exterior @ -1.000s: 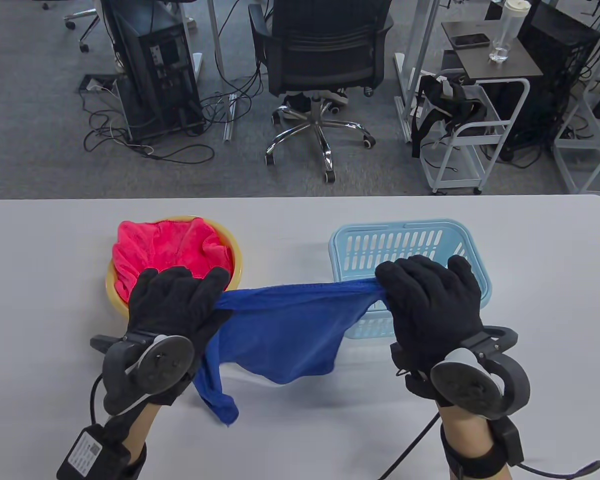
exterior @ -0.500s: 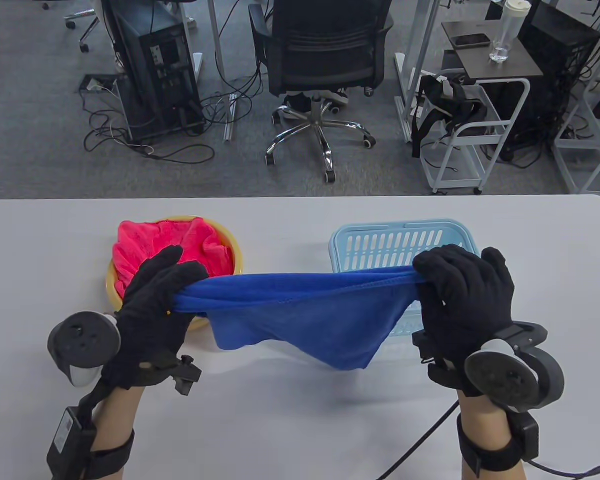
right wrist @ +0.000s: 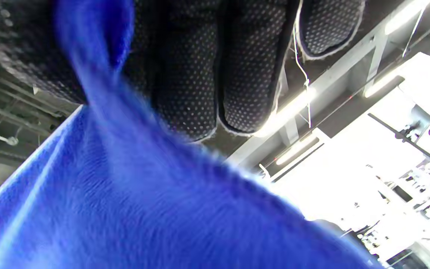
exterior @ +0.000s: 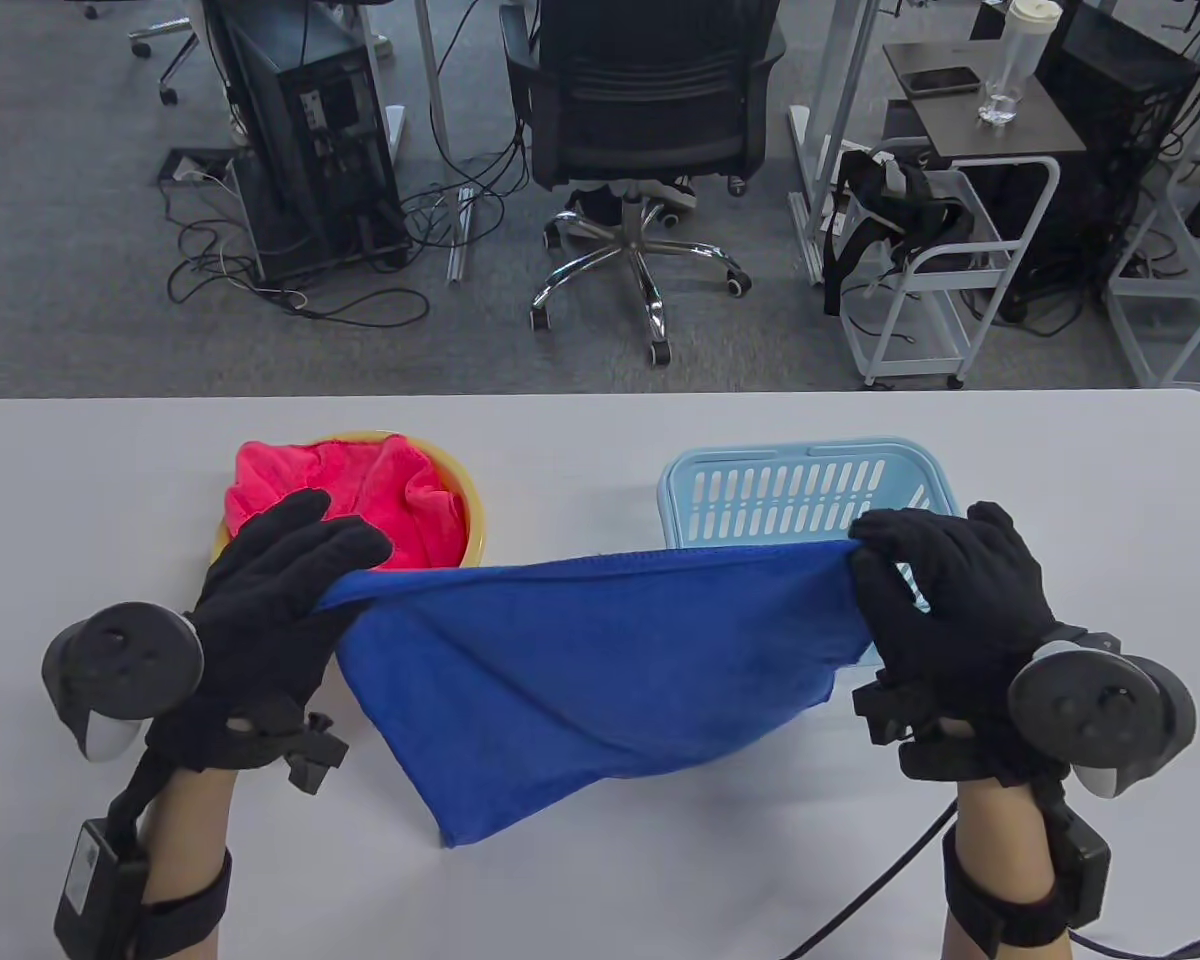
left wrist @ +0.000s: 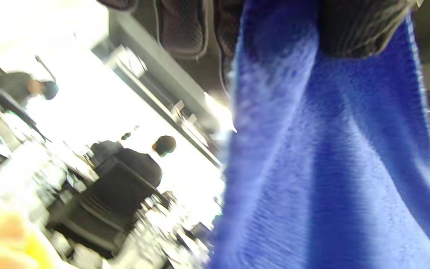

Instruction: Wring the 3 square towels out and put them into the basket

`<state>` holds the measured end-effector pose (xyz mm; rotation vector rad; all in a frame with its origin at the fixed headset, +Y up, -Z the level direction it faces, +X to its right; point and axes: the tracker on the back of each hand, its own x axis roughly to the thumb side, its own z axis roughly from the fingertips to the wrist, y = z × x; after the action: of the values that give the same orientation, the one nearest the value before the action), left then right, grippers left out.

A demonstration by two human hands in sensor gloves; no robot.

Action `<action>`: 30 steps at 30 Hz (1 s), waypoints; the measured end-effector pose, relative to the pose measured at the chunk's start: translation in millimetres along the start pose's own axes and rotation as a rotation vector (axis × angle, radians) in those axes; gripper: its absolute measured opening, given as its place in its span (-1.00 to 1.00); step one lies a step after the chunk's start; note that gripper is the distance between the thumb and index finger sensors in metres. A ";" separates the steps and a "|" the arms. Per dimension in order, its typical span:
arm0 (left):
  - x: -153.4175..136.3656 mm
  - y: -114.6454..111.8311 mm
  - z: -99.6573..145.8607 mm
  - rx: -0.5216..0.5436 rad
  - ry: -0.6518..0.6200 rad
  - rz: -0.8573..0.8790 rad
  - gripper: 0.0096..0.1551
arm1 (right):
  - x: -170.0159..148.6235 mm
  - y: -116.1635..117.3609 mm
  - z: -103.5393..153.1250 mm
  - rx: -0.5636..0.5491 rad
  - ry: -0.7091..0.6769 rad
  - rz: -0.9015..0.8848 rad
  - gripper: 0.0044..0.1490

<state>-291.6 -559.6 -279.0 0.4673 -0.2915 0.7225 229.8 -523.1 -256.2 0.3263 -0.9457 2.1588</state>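
Hands hold the blue towel [exterior: 600, 680] up in the air, one at each top corner, so it hangs open like a flag above the counter [exterior: 80, 480]. The left hand [exterior: 260, 620] grips the left corner with its fingers [exterior: 345, 545] curled over the cloth. The right hand [exterior: 945, 610] pinches the right corner, and in the right wrist view the dotted fingers [right wrist: 185, 67] are closed tight on a bunch of blue cloth. The top edge is pulled almost straight between the two hands, and the rest droops down to a point near the counter.

I think the towel is held stretched like this so both hands have a good hold on each end. That is what you need before you can twist it to squeeze the water out. It does not look twisted right now.

The light blue basket [exterior: 810, 470] stands just behind the right hand and looks empty, so no towel is in it yet. The pink towel [exterior: 360, 485] waits in the yellow bowl [exterior: 470, 510] behind the left hand. I cannot see a third towel; it may be under the pink one.
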 end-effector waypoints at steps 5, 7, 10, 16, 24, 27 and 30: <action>1.0 -4.2 3.1 0.028 0.084 0.100 -0.47 | -5.7 9.2 -4.6 0.099 0.056 -0.060 -0.51; 9.8 -14.6 6.4 -0.014 0.153 0.154 -0.44 | -10.9 25.4 -5.5 0.212 0.148 -0.291 -0.50; 28.5 -41.5 10.9 -0.230 0.177 0.268 -0.41 | -14.2 60.5 -2.4 0.375 0.241 -0.619 -0.46; 43.2 -105.9 27.6 -0.506 0.229 0.714 -0.37 | 26.3 130.9 24.1 0.481 0.275 -0.937 -0.47; 66.7 -111.6 41.0 -0.565 0.089 0.805 0.00 | 95.6 145.0 57.1 0.458 -0.149 -0.662 -0.18; 71.7 -107.1 38.9 -0.532 0.058 0.665 -0.08 | 102.8 145.5 61.5 0.490 -0.161 -0.740 -0.05; 71.2 -97.1 33.8 -0.429 0.024 0.422 -0.13 | 97.9 146.2 61.9 0.547 -0.042 -0.851 -0.03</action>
<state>-176.8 -600.1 -250.6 -0.0166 -0.5184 1.0442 53.1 -581.3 -242.2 0.8618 -0.1317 1.5570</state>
